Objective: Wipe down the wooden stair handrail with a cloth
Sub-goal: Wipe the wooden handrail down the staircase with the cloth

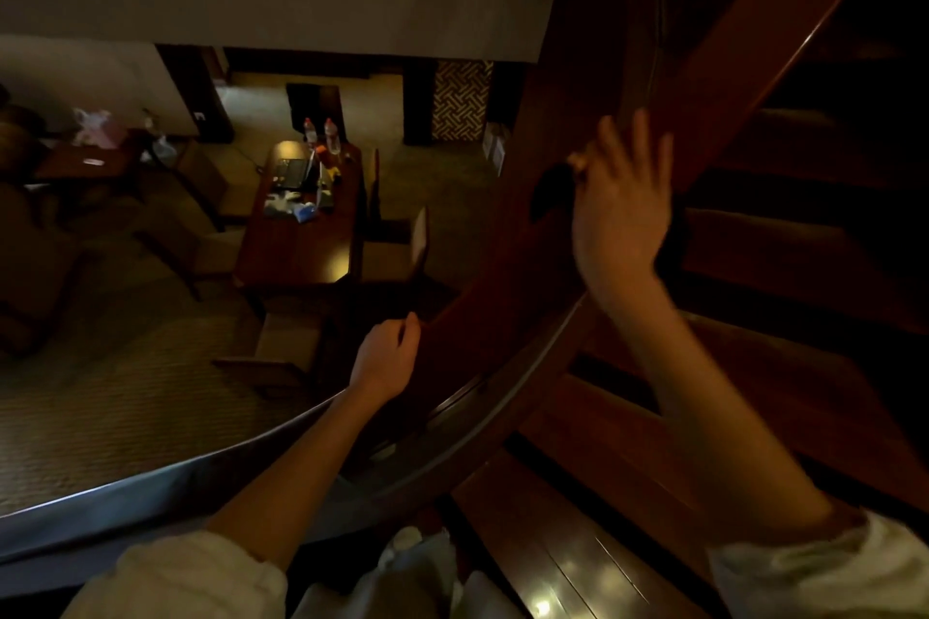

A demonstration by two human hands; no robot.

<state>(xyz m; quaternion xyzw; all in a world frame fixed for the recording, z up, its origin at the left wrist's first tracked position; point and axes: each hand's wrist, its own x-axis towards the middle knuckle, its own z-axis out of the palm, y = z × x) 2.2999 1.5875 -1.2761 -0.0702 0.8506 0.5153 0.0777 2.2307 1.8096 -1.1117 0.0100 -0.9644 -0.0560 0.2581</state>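
The wooden handrail (513, 276) is a broad, reddish-brown band that curves from the lower left up to the upper right. My left hand (387, 357) grips its outer edge low down, fingers curled over the wood. Higher up, my right hand (623, 206) lies flat against the rail with its fingers straight and spread. It presses a dark cloth (550, 189) onto the wood. Only a dark flap of the cloth shows, sticking out to the left beside my thumb; the remainder is hidden under my palm.
Dark wooden stair treads (578, 563) descend on the right. Below the rail, on the left, lies a lower room with a carpeted floor. There a long wooden table (301, 256) carries a laptop, bottles and clutter, with chairs (402, 246) around it. The light is dim.
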